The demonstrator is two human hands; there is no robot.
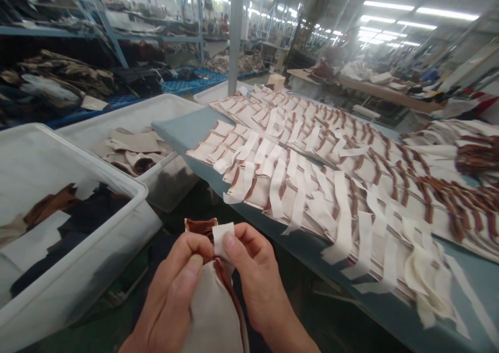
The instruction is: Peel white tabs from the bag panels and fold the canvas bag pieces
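My left hand (175,290) and my right hand (253,270) are together low in the view, both closed on one cream fabric piece with a brown leather edge (214,311). My right thumb and fingers pinch a white paper strip (223,237) at the top of that piece. The brown tip (200,224) sticks up above my fingers. Ahead on the grey-blue table (187,127) lie rows of several similar cream pieces (296,150), overlapped, with white strips curling off them.
Two white plastic bins stand left of the table: the near bin (117,249) holds dark and brown scraps, the far bin (156,108) holds cream pieces. Blue shelving (101,25) with fabric stacks fills the back left. Other work tables (374,90) stand at the back right.
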